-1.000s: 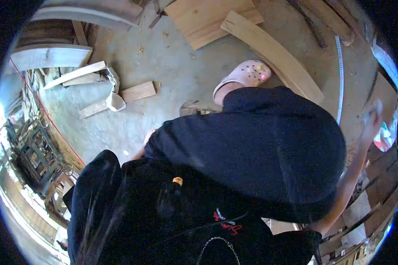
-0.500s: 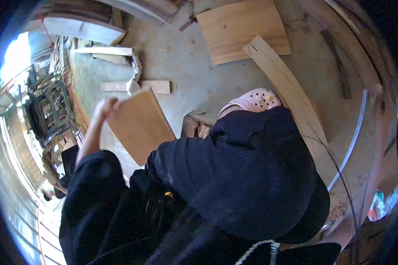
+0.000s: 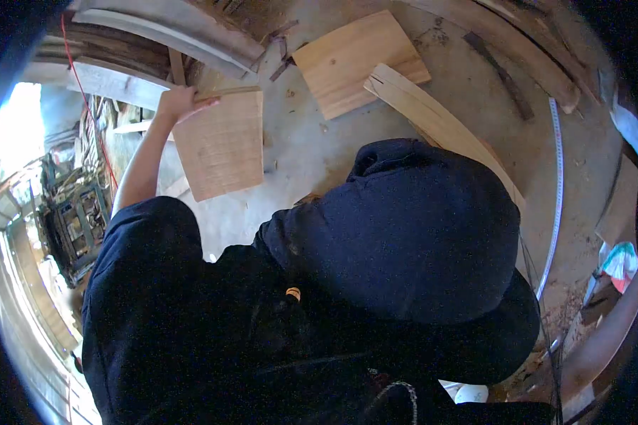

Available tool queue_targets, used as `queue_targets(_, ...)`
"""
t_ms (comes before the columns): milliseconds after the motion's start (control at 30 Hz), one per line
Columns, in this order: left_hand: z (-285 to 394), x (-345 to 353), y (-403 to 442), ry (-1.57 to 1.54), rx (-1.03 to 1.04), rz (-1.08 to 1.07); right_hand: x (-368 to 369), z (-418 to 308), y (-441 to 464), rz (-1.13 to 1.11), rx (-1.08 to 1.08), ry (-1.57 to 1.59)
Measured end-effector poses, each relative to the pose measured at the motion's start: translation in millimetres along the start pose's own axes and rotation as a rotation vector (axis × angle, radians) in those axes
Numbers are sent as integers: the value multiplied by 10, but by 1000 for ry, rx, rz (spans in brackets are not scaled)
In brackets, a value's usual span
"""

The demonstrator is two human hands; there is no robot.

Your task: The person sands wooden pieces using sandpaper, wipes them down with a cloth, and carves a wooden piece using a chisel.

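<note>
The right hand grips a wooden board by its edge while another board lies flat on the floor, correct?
Wrong hand: the head view shows the left hand gripping the wooden board. The other board does lie flat on the floor.

This looks like a woodworking shop, and a rough, working one. Around me, cut wood lies straight on the bare, grey floor [image 3: 312, 152]: a panel [image 3: 358, 64] with visible grain and a knot, and a curved plank [image 3: 443, 120] overlapping its corner. A pale board [image 3: 223, 145] is up in the open too. Long timbers [image 3: 156, 32] crowd one edge, with more beams [image 3: 524, 42] opposite. A measuring tape [image 3: 557, 177] runs out across the floor, near scattered brown debris [image 3: 563, 301]. Over by the bright opening [image 3: 27, 117] stands a dark frame [image 3: 78, 230], too cluttered to make out.
</note>
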State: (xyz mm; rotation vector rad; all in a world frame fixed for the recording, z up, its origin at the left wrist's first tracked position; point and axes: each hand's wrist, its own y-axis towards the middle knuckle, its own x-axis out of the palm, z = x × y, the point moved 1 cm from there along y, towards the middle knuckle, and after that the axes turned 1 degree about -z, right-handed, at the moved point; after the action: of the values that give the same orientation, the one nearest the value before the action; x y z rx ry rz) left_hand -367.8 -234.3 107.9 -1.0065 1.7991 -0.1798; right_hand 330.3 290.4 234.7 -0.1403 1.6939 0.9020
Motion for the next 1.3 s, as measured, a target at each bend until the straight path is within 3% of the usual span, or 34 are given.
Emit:
queue_targets(100,136,-57,194,53,65,0,-415,-46,-341,-27,287,93)
queue_targets(200,317,-260,196,-2,130,1,-634,233,-876,114,332,178)
queue_targets(267,195,62,446,-86,224,135,-731,330,-1387,199,333,128)
queue_targets(300,178,151,639,-136,277,223,-855,-11,-1537,96,364,266)
queue_targets(333,211,157,781,-144,316,279,-759,947,-2133,48,498,310)
queue_targets(400,323,234,952,-162,401,357,-728,305,-2569,171,624,270)
queue_targets(433,453,99,976,-72,352,138,-692,202,-2787,95,621,97)
queue_targets(467,557,63,1011,-46,375,125,-659,147,-3003,22,622,-76)
queue_targets(500,671,79,1042,-18,396,111,-585,-180,-3159,94,645,95)
queue_targets(533,783,84,1092,12,412,102,-499,-266,-3337,111,607,35)
queue_targets(600,1039,297,1251,-140,595,215,-399,-663,-3552,90,832,346)
queue_targets(733,1887,-103,843,-363,893,493,-163,-1150,-3990,95,924,327)
queue_targets(800,2415,-224,895,-316,991,577,-78,-1549,-3913,176,1049,392)
queue_targets(867,2940,-265,917,-308,890,684,222,-1527,-4152,268,1108,630)
queue_targets(900,3156,-326,914,-314,831,745,190,-1694,-4022,159,1115,555)
queue_targets(933,3282,-371,893,-271,842,681,147,-1845,-3939,56,1119,475)
queue_targets(967,3395,-449,874,-234,846,630,661,-1634,-4310,253,994,391)
queue_targets(1000,3493,-469,831,-316,858,660,682,-1647,-4330,67,1182,400)
queue_targets(1033,3568,-483,837,-396,867,688,495,-1875,-4074,65,1282,516)
queue_targets(1067,3633,-418,970,-329,864,657,973,-1718,-4368,326,1009,290)
queue_targets(1100,3724,-295,1165,-257,858,615,341,-2122,-3832,9,1233,398)
queue_targets(1133,3798,-149,1382,-204,883,623,483,-2167,-3872,171,1248,499)
queue_targets(1167,3832,-211,1381,-151,906,625,457,-2232,-3816,25,1375,440)
queue_targets(1300,3538,-778,623,-271,1039,402,642,-2406,-3745,130,1174,452)
